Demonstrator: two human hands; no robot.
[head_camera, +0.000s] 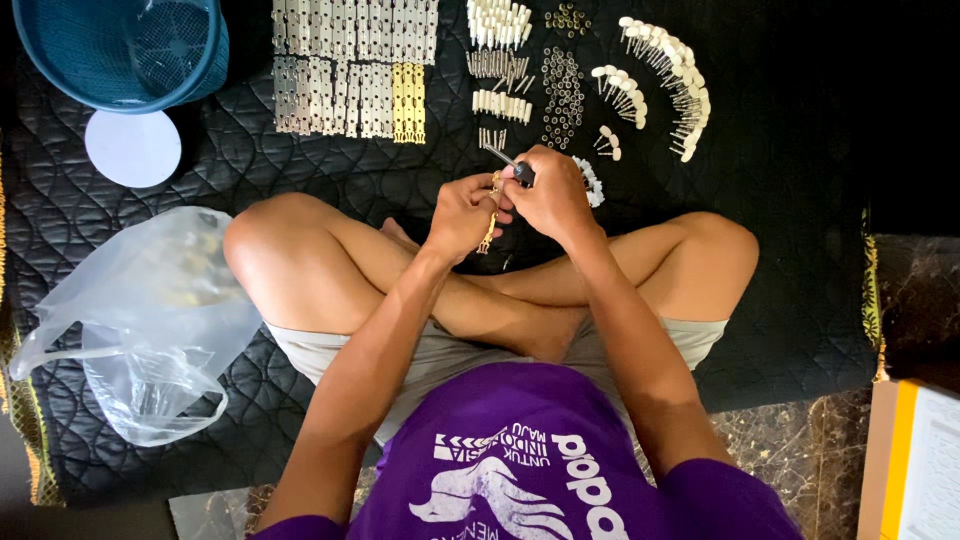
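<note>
I sit cross-legged on a black quilted mat (800, 150). My left hand (462, 212) grips a small gold-coloured hinge (489, 232) that hangs down from its fingers. My right hand (552, 192) holds a screwdriver (508, 163) with a dark handle, its metal shaft pointing up and to the left, its tip close to the hinge. Both hands meet in front of my knees.
Rows of silver and gold hinges (350, 70) lie on the mat ahead, beside white plugs (498, 24), small dark rings (562, 95) and an arc of white-headed screws (665, 75). A blue basket (125, 45), a white disc (133, 148) and a clear plastic bag (150, 320) sit left.
</note>
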